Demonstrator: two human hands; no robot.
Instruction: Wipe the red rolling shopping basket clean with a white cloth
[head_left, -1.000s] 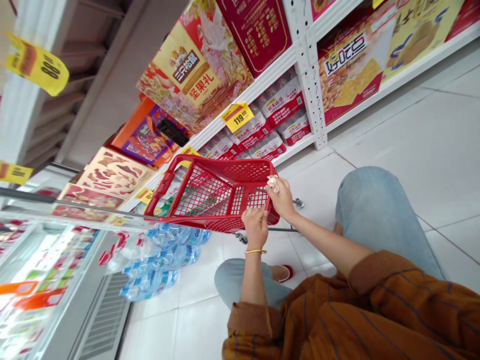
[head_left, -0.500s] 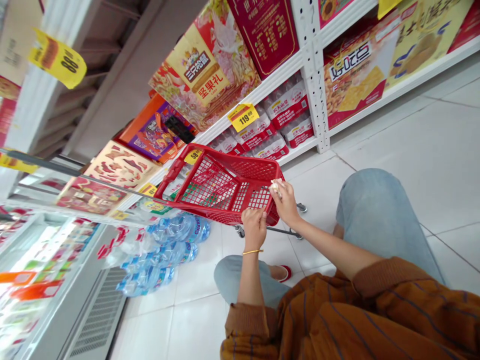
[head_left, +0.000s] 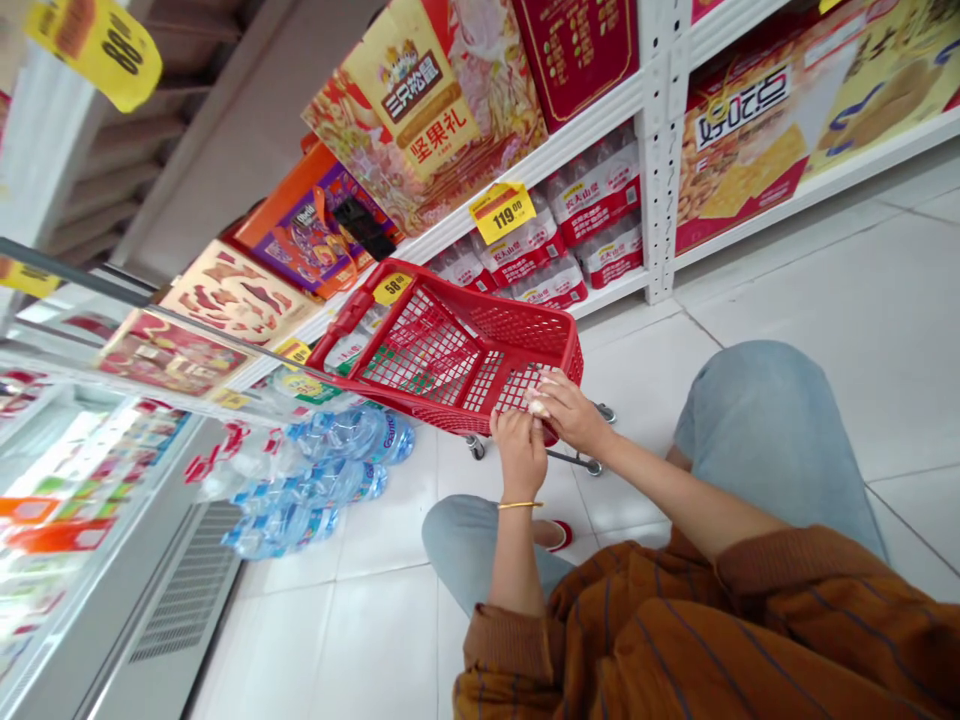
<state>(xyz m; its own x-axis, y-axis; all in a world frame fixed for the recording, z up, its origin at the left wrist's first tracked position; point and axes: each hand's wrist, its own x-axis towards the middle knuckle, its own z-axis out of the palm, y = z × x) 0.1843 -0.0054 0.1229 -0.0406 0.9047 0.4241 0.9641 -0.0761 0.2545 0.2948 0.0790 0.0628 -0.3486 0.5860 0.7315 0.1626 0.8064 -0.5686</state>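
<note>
A red mesh shopping basket on small wheels stands on the white tiled floor in front of me. My right hand is closed on a small crumpled whitish wad and holds it against the basket's near wall. My left hand, with a thin gold bangle at the wrist, is curled right below, its fingertips meeting the right hand and the basket's lower edge. My knees in light blue jeans are bent on either side of my arms.
White shelving carries large gift boxes and shrink-wrapped water bottle packs, with yellow price tags. Loose packs of blue water bottles lie on the floor at left. A glass-topped freezer case runs along the left.
My right hand has slid down the basket's near wall from the rim to meet my left hand. The view has shifted slightly; the basket sits a little higher and further right.
</note>
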